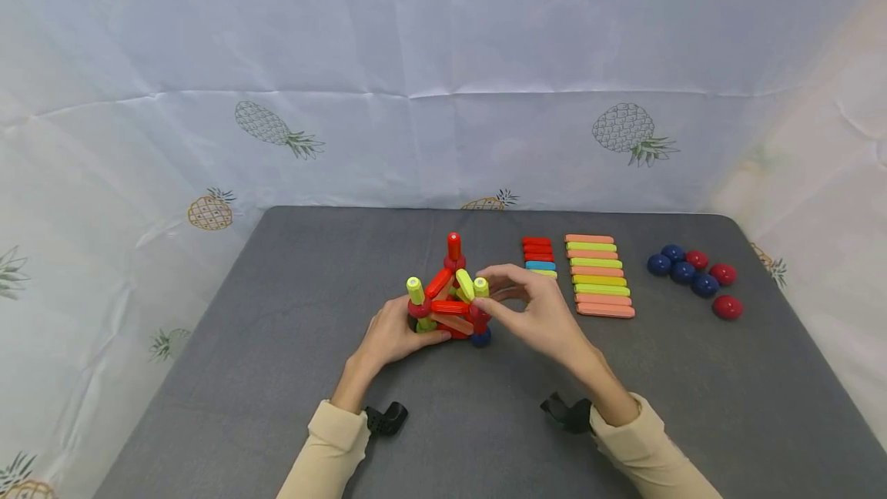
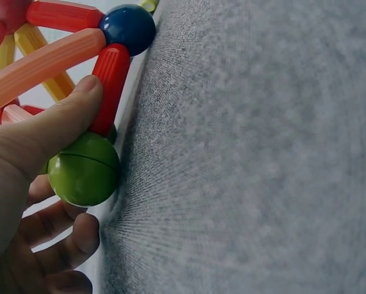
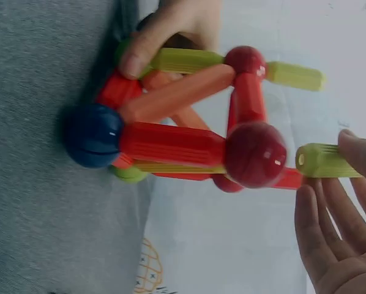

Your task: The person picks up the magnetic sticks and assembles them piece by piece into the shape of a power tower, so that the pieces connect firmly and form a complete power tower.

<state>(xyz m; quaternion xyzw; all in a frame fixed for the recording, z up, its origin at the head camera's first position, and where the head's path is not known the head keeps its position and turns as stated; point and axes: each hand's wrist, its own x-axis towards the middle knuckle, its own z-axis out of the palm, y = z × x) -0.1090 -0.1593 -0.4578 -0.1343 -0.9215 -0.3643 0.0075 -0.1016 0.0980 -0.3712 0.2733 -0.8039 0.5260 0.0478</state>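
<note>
A three-cornered toy frame of magnetic building sticks and balls (image 1: 450, 308) stands on the table between both hands. The left hand (image 1: 395, 333) grips its lower left corner, thumb on a red bottom stick (image 2: 111, 86), fingers around behind a green ball (image 2: 85, 171). Between thumb and fingers, the right hand (image 1: 543, 310) pinches a short yellow-green stick (image 3: 324, 160). Its end is just above a red ball (image 3: 255, 154) at the right upper corner, a small gap showing. A blue ball (image 3: 92, 136) forms the corner below. Other upper corners bear an upright red stick (image 1: 453, 246) and yellow-green stick (image 1: 415, 291).
Right of the frame lie a column of short red, blue and yellow-green sticks (image 1: 538, 252) and a row of longer sticks (image 1: 600, 279). Several loose blue and red balls (image 1: 705, 285) sit farther right. A patterned cloth (image 1: 443, 137) hangs behind the grey table (image 1: 277, 376).
</note>
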